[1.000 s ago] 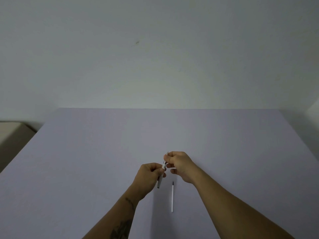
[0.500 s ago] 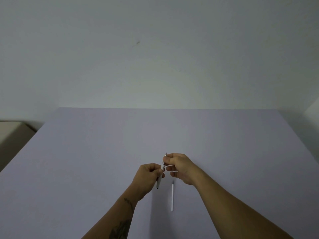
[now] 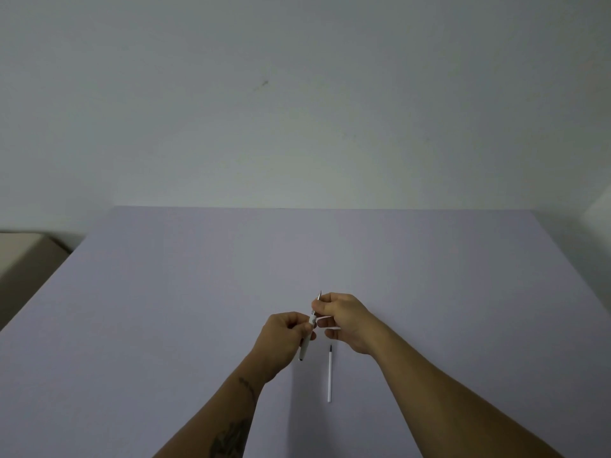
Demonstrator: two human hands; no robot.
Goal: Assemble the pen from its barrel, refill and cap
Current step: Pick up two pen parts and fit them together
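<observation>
My left hand (image 3: pixel 287 335) pinches the pen barrel (image 3: pixel 306 342) by its middle, lifted above the table (image 3: pixel 165 309). My right hand (image 3: pixel 340 317), just right of the barrel, pinches its pointed upper end. Right of and below the barrel, the refill (image 3: pixel 329 375) lies loose on the table, so I judge insertion is not yet done. I cannot pick out the cap.

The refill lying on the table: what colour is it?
White with a dark tip; head view.

two hands (image 3: pixel 287 332), one pen barrel (image 3: pixel 305 345), one refill (image 3: pixel 329 375), one table (image 3: pixel 165 309)
</observation>
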